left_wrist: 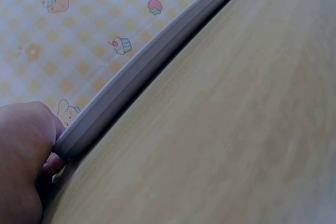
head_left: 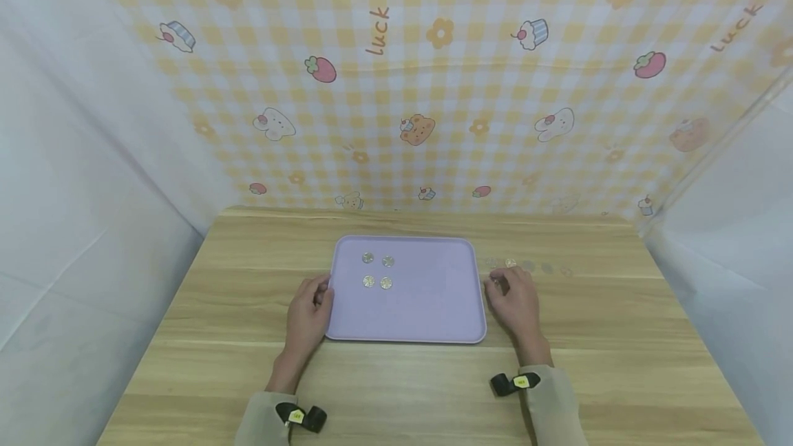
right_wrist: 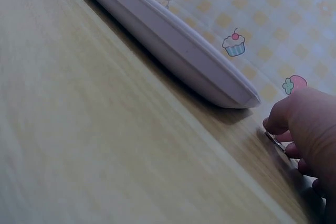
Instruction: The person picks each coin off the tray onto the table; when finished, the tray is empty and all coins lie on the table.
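Note:
A light purple tray (head_left: 427, 308) lies on the wooden table, with several round, shiny coins (head_left: 368, 281) in its left half. At the tray's left side my left hand (head_left: 311, 312) grips the rim; the left wrist view shows fingers on both sides of the tray edge (left_wrist: 105, 103). My right hand (head_left: 515, 298) is just right of the tray, low over the table. Between its thumb and fingers it pinches a coin (right_wrist: 274, 141), seen edge-on in the right wrist view. Some of the right fingers are hidden behind the hand.
More coins (head_left: 529, 266) lie in a row on the table beyond my right hand. A checked cloth with cartoon prints (head_left: 418, 88) hangs behind the table's back edge. White cloth walls (head_left: 93, 191) stand on both sides.

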Demonstrator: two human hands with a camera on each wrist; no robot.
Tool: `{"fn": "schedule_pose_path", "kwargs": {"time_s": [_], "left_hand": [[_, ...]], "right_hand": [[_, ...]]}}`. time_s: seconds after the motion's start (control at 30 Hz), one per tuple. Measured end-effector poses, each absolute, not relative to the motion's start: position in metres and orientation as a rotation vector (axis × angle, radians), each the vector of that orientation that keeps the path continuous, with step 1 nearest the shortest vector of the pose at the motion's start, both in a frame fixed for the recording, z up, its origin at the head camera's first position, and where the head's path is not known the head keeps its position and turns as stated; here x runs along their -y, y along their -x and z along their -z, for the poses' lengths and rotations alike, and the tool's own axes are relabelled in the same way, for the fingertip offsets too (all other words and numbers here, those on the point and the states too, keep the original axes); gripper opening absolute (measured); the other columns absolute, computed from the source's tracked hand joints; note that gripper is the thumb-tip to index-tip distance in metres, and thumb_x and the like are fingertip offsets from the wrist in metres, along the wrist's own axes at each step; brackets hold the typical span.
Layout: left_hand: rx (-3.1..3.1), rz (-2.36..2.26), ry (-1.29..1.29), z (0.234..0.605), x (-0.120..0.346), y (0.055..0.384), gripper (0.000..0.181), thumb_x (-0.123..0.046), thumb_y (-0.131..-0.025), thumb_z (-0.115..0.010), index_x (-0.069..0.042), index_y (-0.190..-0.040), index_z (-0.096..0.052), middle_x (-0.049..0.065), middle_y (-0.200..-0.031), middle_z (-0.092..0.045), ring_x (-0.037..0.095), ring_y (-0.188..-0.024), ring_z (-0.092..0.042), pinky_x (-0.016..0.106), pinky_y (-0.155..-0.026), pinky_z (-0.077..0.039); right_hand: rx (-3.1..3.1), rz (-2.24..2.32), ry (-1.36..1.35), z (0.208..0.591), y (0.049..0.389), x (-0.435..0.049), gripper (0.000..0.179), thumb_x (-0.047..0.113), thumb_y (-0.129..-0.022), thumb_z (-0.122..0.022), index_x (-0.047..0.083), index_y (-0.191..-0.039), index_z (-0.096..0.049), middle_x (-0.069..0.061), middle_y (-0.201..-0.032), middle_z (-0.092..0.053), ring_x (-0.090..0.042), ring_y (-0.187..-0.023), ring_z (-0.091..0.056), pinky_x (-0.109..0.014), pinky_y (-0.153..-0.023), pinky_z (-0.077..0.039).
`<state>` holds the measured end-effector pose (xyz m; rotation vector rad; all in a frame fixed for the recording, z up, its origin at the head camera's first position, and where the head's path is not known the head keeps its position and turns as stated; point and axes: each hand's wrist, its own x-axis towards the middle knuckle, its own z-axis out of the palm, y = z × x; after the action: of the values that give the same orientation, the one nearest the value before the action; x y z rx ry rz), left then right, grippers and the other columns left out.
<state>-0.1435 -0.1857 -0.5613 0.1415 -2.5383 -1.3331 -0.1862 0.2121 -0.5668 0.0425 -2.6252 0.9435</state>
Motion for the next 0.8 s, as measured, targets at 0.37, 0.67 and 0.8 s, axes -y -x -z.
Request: {"fn": "schedule_pose_path", "kwargs": {"time_s": [0.37, 0.67, 0.8], "left_hand": [[2.549, 1.317, -0.147, 0.5607, 0.1856, 0.144, 0.03, -0.011, -0.096, -0.061, -0.003, -0.125, -0.065, 0.005, -0.097, -0.063, 0.014, -0.079, -0.055, 0.02, -0.066, -0.048], [2.545, 1.321, -0.15, 0.5606, 0.185, 0.1441, 0.03, -0.011, -0.097, -0.061, -0.004, -0.125, -0.066, 0.005, -0.097, -0.063, 0.014, -0.079, -0.055, 0.021, -0.066, -0.048], [2.55, 1.317, -0.153, 0.5604, 0.1851, 0.1438, 0.03, -0.012, -0.097, -0.061, -0.004, -0.125, -0.065, 0.005, -0.097, -0.062, 0.014, -0.079, -0.055, 0.021, -0.066, -0.048]], "right_hand": [[2.634, -1.013, 0.009, 0.5638, 0.1856, -0.2117, 0.022, 0.021, -0.087, -0.073, 0.005, -0.101, -0.071, -0.013, -0.1, -0.067, -0.029, -0.097, -0.057, -0.046, -0.087, -0.045], [2.611, -1.067, 0.05, 0.5654, 0.1858, -0.2117, 0.022, 0.022, -0.089, -0.071, 0.005, -0.104, -0.07, -0.013, -0.102, -0.066, -0.027, -0.098, -0.057, -0.046, -0.088, -0.045], [2.601, -1.09, 0.05, 0.5642, 0.1851, -0.2114, 0.025, 0.024, -0.089, -0.071, 0.005, -0.106, -0.07, -0.014, -0.103, -0.067, -0.028, -0.098, -0.057, -0.046, -0.088, -0.046]]}}
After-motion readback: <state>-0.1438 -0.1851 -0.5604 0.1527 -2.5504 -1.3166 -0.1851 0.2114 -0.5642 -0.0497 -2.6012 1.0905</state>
